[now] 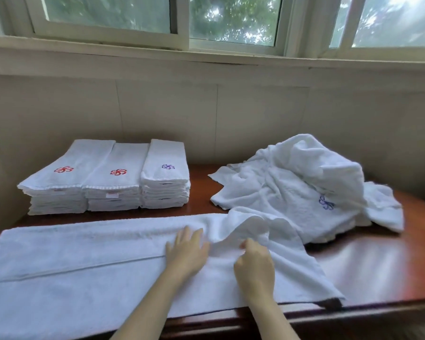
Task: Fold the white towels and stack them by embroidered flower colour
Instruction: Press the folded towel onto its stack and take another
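A long white towel [71,261] lies spread across the front of the table, folded lengthwise on its left part and rumpled at its right end. My left hand [185,251] presses flat on it near the middle, fingers straight. Just to the right, my right hand [254,265] pinches a raised fold of the same towel. At the back left stand two stacks with red flowers [57,190] [114,190] and one stack with a purple flower [166,182]. A heap of unfolded white towels [299,187], one showing a purple flower, lies at the back right.
The red-brown wooden table [378,266] has a bare glossy patch at the front right. A pale wall and a window sill [206,57] run right behind the table. The table's front edge is close below my forearms.
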The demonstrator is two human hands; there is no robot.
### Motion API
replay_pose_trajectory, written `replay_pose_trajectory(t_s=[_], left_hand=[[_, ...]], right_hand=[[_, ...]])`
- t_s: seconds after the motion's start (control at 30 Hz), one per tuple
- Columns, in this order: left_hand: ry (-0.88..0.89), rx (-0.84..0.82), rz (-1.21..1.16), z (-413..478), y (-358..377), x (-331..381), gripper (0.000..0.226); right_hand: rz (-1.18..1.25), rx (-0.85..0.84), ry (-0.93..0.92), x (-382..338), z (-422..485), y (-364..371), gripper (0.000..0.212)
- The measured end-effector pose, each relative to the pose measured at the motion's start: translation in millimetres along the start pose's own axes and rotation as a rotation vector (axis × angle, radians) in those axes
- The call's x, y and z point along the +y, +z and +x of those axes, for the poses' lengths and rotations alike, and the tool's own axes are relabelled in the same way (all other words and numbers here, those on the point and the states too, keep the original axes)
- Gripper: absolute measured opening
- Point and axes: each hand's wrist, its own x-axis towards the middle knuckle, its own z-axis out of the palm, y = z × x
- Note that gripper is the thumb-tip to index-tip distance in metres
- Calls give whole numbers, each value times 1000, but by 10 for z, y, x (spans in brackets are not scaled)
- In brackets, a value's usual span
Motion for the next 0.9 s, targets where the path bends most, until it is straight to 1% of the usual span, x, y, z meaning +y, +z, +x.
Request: replay_pose_trajectory(t_s=[0.07,0.13,0.17,0.23,0.3,0.33,0.37,0.4,0.43,0.5,0.53,0.57,0.6,0.67,0.7,0.73,0.8,0.83,0.87,0.9], left_hand=[[29,66,74,55,143,-26,53],[46,118,75,78,164,-85,47],[51,148,54,77,136,-93,42],[41,229,29,79,48,-79,32],[-9,298,34,79,-48,-44,29],[-40,316,56,71,-83,-15,28],[-60,325,91,63,-103,20,28],[-62,331,125,58,-107,55,27],[-45,338,148,61,-97,92,26],[21,357,149,89,-53,137,27],[58,362,134,112,-34,147,28],[84,358,120,136,-18,144,32],[90,338,113,160,-7,131,36],[64,240,120,194,14,87,48],[48,173,120,203,24,64,54],[36,113,112,207,31,44,59],[40,50,82,212,28,22,64],[54,45,69,209,23,18,65],[70,47,60,200,17,14,66],[83,47,56,188,15,11,67]], right_hand=[[-156,-101,-23,146,82,-115,27],[-195,-221,-46,260,145,-229,18],[-156,-275,-45,299,164,-279,19],[40,-418,-5,360,166,-348,21],[271,-590,114,372,112,-408,19],[367,-635,182,381,91,-428,19],[427,-620,248,397,78,-450,21],[474,-545,311,421,83,-468,25],[467,-420,349,461,106,-477,30],[278,-166,338,575,204,-504,37],[157,-90,328,616,265,-538,37],[84,-53,328,650,334,-563,38],[41,-66,338,659,399,-571,37],[-12,-122,337,675,544,-527,36],[22,-129,320,663,629,-514,34],[116,-129,297,633,718,-535,32],[251,-110,309,622,972,-638,26],[192,-111,345,618,1111,-739,23],[135,-58,381,613,1234,-854,24],[100,34,401,631,1333,-958,27]])
